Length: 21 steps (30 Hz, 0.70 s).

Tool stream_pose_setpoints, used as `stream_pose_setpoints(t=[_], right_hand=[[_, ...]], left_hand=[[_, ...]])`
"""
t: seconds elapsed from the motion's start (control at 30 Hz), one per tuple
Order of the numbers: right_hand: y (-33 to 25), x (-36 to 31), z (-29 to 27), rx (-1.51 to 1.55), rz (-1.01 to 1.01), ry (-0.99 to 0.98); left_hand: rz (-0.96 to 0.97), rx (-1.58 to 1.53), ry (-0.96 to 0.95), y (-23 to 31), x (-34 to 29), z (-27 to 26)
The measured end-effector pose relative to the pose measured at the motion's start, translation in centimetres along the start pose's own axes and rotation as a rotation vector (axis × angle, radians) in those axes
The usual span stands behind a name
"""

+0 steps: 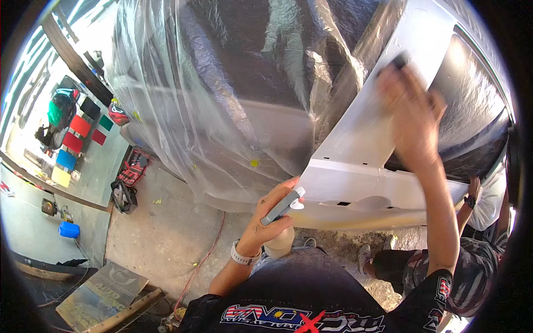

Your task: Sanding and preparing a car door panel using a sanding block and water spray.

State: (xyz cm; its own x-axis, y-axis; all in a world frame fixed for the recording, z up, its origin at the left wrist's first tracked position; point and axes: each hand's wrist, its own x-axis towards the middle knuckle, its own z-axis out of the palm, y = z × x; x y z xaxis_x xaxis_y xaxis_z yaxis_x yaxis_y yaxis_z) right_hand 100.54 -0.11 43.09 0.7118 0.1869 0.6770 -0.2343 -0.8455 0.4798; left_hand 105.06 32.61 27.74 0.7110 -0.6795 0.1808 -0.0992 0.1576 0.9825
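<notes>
My left hand [265, 215], with a pale watch on its wrist, is closed round a spray bottle [279, 244]. The bottle has a grey and white trigger head and a cream body, held close to my torso. Up on the right, my right hand [415, 125] lies over the white car pillar [361, 125], smeared by motion. A dark pad [400, 61] shows at its fingertips, against the paint; its exact kind is unclear. Just right of that hand is the dark side window [472, 83]. Below the pillar runs the white door panel [333, 186].
Clear plastic sheeting [222, 111] drapes the car. A co-worker's hand [473, 187] touches the car at the right, near their legs [394, 266]. A red hose [206, 255] crosses the floor. Bags [125, 194] lie left, and a printed board [100, 297] stands lower left.
</notes>
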Motion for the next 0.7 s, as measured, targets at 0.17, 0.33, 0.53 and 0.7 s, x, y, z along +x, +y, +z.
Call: stream_pose_setpoints(t=[0.17, 0.33, 0.53, 0.7], right_hand=[[-0.8, -1.4, 0.9, 0.075, 0.038, 0.073], [-2.9, -9.4, 1.9, 0.244, -0.306, -0.052], [7.1, 1.8, -1.2, 0.130, 0.098, 0.232], [-1.1, -7.6, 3.1, 0.286, -0.153, 0.116]], left_hand=[[-0.032, -0.038, -0.008, 0.0, -0.3, 0.0], [-0.044, -0.132, -0.029, 0.2, 0.4, 1.2], [-0.083, -0.108, 0.070, 0.5, -0.5, 1.3], [-0.155, -0.103, 0.130, 0.8, -0.6, 2.0]])
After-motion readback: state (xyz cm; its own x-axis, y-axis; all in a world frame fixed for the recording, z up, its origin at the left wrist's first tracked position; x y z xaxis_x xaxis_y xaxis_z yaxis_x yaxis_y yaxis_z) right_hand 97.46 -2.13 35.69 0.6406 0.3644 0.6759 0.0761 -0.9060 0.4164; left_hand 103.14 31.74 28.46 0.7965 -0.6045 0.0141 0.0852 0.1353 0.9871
